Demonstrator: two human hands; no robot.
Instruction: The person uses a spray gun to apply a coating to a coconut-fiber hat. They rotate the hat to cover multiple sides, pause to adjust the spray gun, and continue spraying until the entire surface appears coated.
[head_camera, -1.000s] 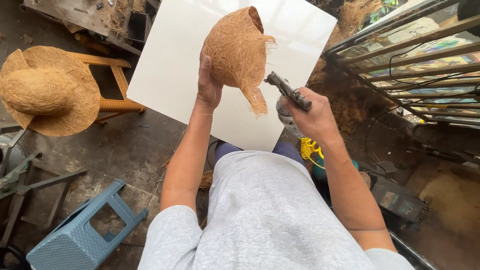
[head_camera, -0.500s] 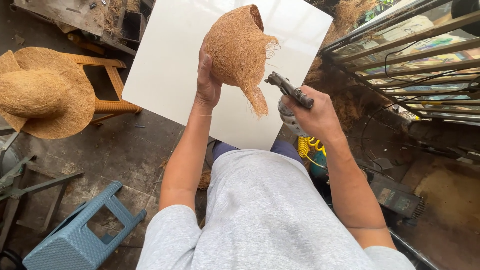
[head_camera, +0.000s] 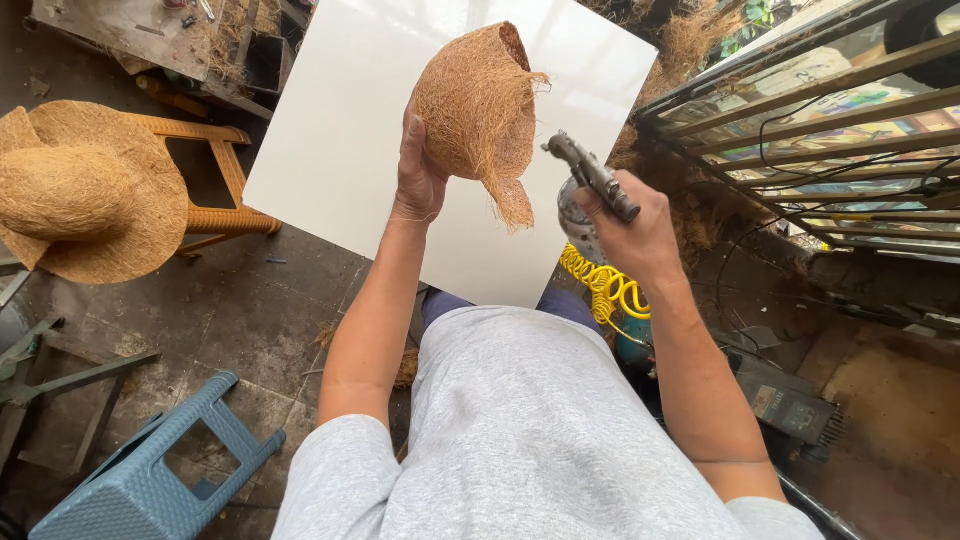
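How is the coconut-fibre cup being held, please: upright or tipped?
Tipped: the coconut-fibre cup lies sideways in the left hand, its open mouth toward the upper right.

The brown, cup-shaped coconut-fibre shell (head_camera: 478, 105) sits raised in my left grip (head_camera: 420, 170), its open mouth tilted up toward the far right, a ragged fibre flap hanging from its near edge. Just right of it, my right grip (head_camera: 630, 235) wraps the grey metal air tool (head_camera: 590, 180), nozzle pointing far-left toward the shell, not touching it.
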